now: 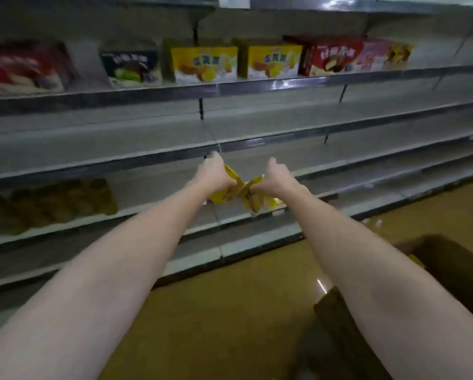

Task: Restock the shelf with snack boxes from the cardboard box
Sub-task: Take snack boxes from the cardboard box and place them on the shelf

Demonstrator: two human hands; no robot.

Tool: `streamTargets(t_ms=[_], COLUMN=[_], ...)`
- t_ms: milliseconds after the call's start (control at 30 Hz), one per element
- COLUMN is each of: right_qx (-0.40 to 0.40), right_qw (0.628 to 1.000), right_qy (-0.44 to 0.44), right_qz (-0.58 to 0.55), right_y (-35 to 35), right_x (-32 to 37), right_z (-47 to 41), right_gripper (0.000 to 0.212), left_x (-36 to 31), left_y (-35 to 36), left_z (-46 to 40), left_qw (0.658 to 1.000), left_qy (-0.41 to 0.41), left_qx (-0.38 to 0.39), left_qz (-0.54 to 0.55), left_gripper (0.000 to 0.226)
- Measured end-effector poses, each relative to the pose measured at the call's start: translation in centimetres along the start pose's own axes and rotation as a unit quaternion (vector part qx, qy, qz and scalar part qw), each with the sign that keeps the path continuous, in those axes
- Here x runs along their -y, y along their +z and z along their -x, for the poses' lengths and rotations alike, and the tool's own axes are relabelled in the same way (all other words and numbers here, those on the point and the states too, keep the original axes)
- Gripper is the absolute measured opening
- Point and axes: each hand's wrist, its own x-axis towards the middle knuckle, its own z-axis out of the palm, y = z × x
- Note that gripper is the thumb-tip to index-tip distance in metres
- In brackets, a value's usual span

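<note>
Both my arms reach out toward the grey shelving. My left hand (216,172) grips a yellow snack box (225,194), and my right hand (275,175) grips a second yellow snack box (257,200). Both boxes hang tilted, their inner edges touching, in front of the lower shelf (161,212). The open cardboard box (443,264) stands on the floor at the lower right, partly behind my right forearm. On the upper shelf (230,87) stand two matching yellow boxes (205,64) side by side.
The upper shelf also carries red boxes (331,54), a dark box (132,68) and a pink box (378,54). Brown packets (51,205) lie on the lower shelf at left. Bare shelf boards run between. The floor (230,311) is glossy brown.
</note>
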Motion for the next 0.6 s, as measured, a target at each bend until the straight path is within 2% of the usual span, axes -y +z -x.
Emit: streamTargets(t_ms=[133,233,300,367,500,600], right_qx=[0.002,0.013,0.016,0.029,0.049,0.079], right_qw=[0.996,0.987,0.978,0.965,0.937,0.926], right_qy=[-0.088,-0.159,-0.205,-0.256,-0.341,-0.368], right_qz=[-0.022,0.0,0.027,0.045,0.052,0.003], right_y=[2.8,4.6,5.8,6.9,8.4,9.3], right_x=[8.9,14.9,18.6,22.2,29.1,34.4], right_z=[0.3,0.9,1.0,0.9,0.7,0.7], right_gripper=[0.082,0.054,0.044,0.047,0.059,0.08], left_x=[6.5,11.3,14.4,17.1,21.7,24.9], left_y=[-6.5,-10.6,-13.0,-15.4,-20.4,-24.5], left_z=[1.9,3.3,4.0,4.9,6.3,7.0], left_qw=[0.996,0.99,0.986,0.983,0.969,0.957], left_qy=[-0.04,-0.072,-0.087,-0.102,-0.124,-0.145], left_qx=[-0.075,-0.12,-0.14,-0.154,-0.211,-0.252], left_qz=[0.007,-0.001,0.004,0.002,-0.022,-0.014], left_gripper=[0.085,0.065,0.052,0.045,0.054,0.056])
